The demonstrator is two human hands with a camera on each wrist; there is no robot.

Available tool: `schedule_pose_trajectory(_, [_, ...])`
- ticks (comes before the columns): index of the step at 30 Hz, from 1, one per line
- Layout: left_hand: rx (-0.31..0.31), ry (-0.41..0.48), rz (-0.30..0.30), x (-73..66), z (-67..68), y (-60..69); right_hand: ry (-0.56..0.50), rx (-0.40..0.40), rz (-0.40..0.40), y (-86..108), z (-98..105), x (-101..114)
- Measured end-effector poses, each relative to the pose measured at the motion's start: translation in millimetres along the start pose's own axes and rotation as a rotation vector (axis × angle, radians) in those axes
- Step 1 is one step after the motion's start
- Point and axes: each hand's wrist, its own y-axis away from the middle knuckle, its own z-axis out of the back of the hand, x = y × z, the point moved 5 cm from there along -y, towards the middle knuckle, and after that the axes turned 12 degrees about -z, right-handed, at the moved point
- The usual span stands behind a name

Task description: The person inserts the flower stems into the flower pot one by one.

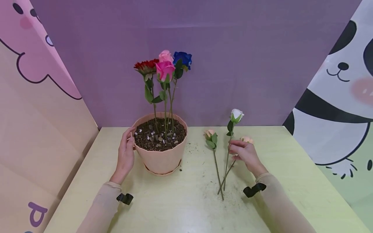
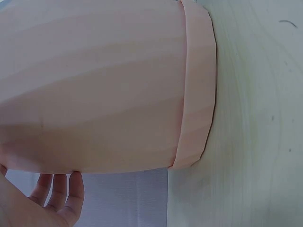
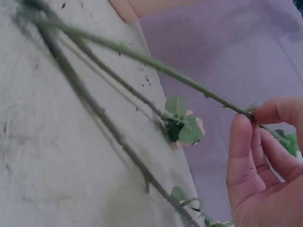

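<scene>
A white rose [image 1: 236,116] stands almost upright in the head view, its stem pinched between thumb and fingertips of my right hand [image 1: 245,154]. The right wrist view shows that pinch on the green stem [image 3: 189,86] up close. Two peach roses lie on the table, one [image 1: 211,138] left of the white rose, the other [image 1: 246,139] partly hidden behind my right hand. On the left, my left hand [image 1: 126,156] rests against the side of the pink flower pot [image 1: 163,159], fingertips touching its wall [image 2: 94,118] near the rim.
Dark soil and pebbles [image 1: 158,139] fill the pot. In it stand a red flower [image 1: 146,67], two pink roses [image 1: 165,69] and a blue rose [image 1: 183,60]. Soil crumbs speckle the table [image 1: 175,210]. A purple backdrop [image 1: 247,64] rises behind, with printed panels at both sides.
</scene>
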Motion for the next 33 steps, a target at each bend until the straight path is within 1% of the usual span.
schedule_pose_trajectory(6, [0.001,0.005,0.009,1.1,-0.6,0.3,-0.009,-0.025,0.072,8.6,-1.4,14.7])
schedule_pose_trajectory(9, [0.005,0.004,0.008,1.4,-1.0,0.4,-0.013,-0.021,0.099,12.8,-2.9,21.1])
schedule_pose_trajectory(17, [0.002,-0.001,-0.009,0.9,-0.8,0.1,-0.063,0.008,0.136,19.4,-5.0,34.8])
schedule_pose_trajectory(24, [0.004,0.002,-0.011,0.1,-0.9,1.7,-0.119,0.034,0.141,23.6,-9.6,45.5])
schedule_pose_trajectory(27, [0.007,0.004,-0.009,0.1,-0.8,2.0,-0.108,0.044,0.162,25.9,-11.7,52.8])
schedule_pose_trajectory(33, [0.002,0.003,-0.020,0.3,-0.8,0.6,-0.091,0.029,0.207,30.7,-12.4,69.5])
